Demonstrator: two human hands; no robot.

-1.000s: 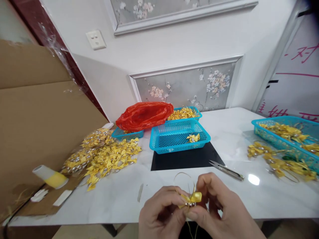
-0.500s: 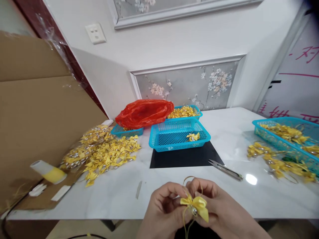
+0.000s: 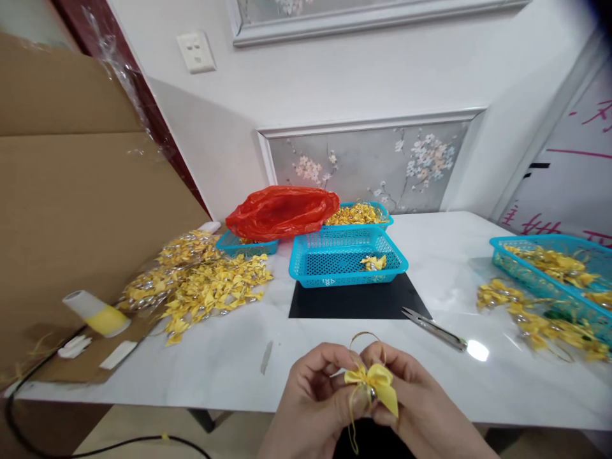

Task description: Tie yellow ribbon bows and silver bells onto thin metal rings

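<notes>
Near the table's front edge, a yellow ribbon bow (image 3: 377, 380) with a small silver bell (image 3: 372, 394) and a thin gold cord is pinched between both my hands. My left hand (image 3: 318, 392) closes thumb and fingers on the bow's left side. On the other side my right hand (image 3: 411, 389) grips the bow, its fingertips partly hidden behind the ribbon. The cord loops up above the fingers and also hangs below the bell. Beyond the hands lie metal thread snips (image 3: 435, 329), touched by neither hand.
A blue basket (image 3: 348, 278) holding one bow stands on a black mat (image 3: 354, 302). Behind it are a red plastic bag (image 3: 282, 213) and more baskets. Yellow bows (image 3: 215, 287) are heaped at left beside a cardboard sheet (image 3: 62, 210). Another blue basket (image 3: 507, 247) and bows stand at right.
The camera view has shifted slightly. Both hands keep their hold on the bow, with only small finger movement; the cord loop above them sits a little differently.
</notes>
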